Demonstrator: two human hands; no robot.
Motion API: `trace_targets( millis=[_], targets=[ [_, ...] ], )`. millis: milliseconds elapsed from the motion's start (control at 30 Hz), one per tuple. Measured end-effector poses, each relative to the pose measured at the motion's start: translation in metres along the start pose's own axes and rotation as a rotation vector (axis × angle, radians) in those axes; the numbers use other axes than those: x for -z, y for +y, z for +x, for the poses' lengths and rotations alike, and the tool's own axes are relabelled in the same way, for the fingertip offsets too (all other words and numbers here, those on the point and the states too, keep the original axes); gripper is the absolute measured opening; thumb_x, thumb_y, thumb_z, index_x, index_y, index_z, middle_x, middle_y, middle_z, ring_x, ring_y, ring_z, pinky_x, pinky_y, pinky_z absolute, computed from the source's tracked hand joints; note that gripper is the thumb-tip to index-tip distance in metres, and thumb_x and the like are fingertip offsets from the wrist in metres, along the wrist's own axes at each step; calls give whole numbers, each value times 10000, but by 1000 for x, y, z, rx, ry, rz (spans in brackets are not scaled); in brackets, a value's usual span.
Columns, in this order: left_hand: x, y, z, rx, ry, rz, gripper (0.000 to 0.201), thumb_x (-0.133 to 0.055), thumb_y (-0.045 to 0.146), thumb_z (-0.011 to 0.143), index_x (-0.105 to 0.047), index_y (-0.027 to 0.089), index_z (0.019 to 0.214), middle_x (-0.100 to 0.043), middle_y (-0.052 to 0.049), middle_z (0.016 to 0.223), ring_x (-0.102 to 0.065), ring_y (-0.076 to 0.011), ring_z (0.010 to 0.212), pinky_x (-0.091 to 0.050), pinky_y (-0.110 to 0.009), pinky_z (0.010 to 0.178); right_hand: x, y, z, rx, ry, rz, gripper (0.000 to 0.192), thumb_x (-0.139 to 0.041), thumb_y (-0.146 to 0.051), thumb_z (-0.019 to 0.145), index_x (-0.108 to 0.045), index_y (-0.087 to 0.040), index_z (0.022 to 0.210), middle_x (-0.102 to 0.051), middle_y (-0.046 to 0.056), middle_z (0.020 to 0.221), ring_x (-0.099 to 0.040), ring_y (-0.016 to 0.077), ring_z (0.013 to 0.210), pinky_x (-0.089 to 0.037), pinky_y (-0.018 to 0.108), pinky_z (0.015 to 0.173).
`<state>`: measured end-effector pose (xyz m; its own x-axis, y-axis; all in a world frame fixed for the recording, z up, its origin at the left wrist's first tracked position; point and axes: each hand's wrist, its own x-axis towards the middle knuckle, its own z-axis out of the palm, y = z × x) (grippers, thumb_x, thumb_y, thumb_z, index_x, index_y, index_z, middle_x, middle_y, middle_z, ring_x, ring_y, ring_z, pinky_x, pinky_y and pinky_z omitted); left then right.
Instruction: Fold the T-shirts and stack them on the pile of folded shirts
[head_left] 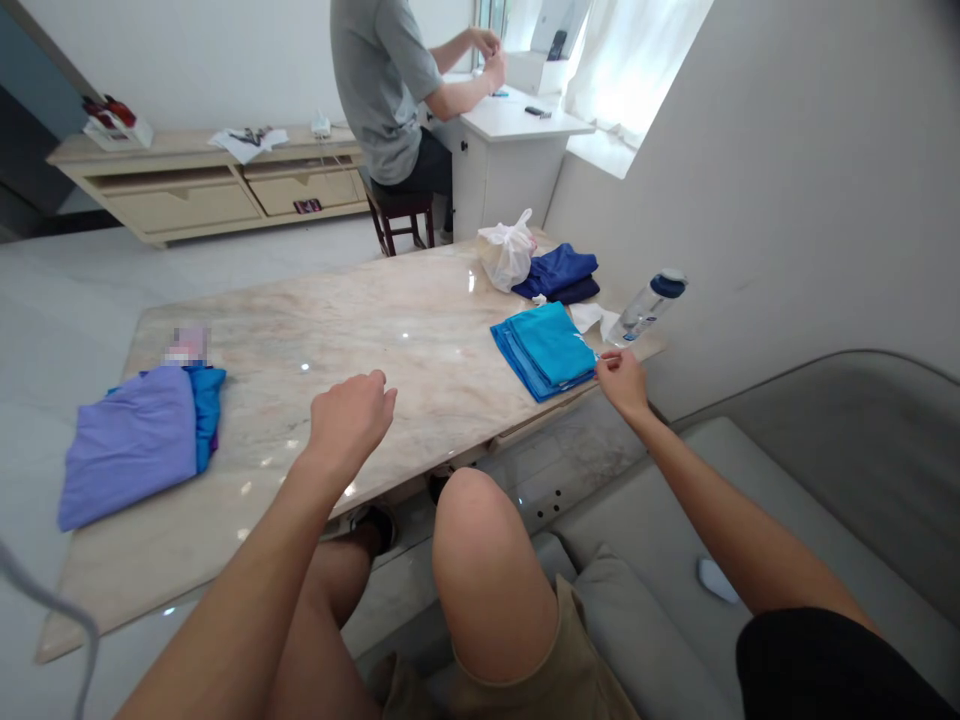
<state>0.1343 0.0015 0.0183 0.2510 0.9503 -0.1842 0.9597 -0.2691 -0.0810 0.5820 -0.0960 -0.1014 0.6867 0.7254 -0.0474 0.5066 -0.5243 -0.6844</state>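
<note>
My left hand (349, 415) hovers over the middle of the marble table (337, 330), fingers loosely curled, holding nothing. My right hand (622, 380) rests at the table's right edge, fingertips touching the near corner of a folded stack of turquoise cloth (546, 349). A purple garment (131, 445) lies on a blue one at the left end of the table. Dark blue folded cloth (559, 272) sits farther back on the right.
A white plastic bag (506, 252) and a clear water bottle with a dark cap (646, 305) stand near the right edge. Another person sits on a stool at a white desk (517, 125) beyond the table. A low wooden cabinet (202, 185) lines the far wall. I sit on a grey sofa (675, 520).
</note>
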Motion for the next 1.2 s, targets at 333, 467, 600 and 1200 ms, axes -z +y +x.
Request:
trace_targets(
  millis=[333, 467, 600, 1200],
  targets=[
    [6, -1, -6, -28, -13, -59, 364, -437, 309, 1144, -720, 159, 1316, -798, -195, 1216, -777, -351, 1170, -573, -402, 893, -86, -37, 69, 654, 72, -624, 654, -411, -483, 1107, -564, -167, 1659, -442, 209, 1771, -394, 425, 1638, -388, 643, 1281],
    [0, -14, -3, 9, 4, -89, 357, -442, 301, 1144, -729, 149, 1293, -796, -211, 1194, -781, -361, 1160, -574, -415, 892, -117, -12, 72, 570, -38, -696, 688, -266, -520, 1139, -458, -271, 1751, -296, 122, 1861, -240, 393, 1720, -316, 655, 1324],
    [-3, -23, -2, 21, 17, -117, 346, -470, 299, 1133, -734, 131, 1279, -794, -221, 1200, -783, -378, 1157, -578, -431, 897, -114, -18, 68, 504, -112, -748, 697, -258, -520, 1141, -435, -263, 1765, -256, 135, 1872, -240, 403, 1722, -311, 647, 1330],
    [-44, -48, -2, 86, -76, -212, 375, -524, 177, 1058, -802, 151, 1308, -795, -234, 1300, -762, -330, 1269, -590, -409, 1040, -187, -345, -172, 566, -384, -526, 457, -433, -288, 1110, -700, -108, 1435, -743, 236, 1413, -680, 356, 1363, -524, 465, 1119]
  ],
)
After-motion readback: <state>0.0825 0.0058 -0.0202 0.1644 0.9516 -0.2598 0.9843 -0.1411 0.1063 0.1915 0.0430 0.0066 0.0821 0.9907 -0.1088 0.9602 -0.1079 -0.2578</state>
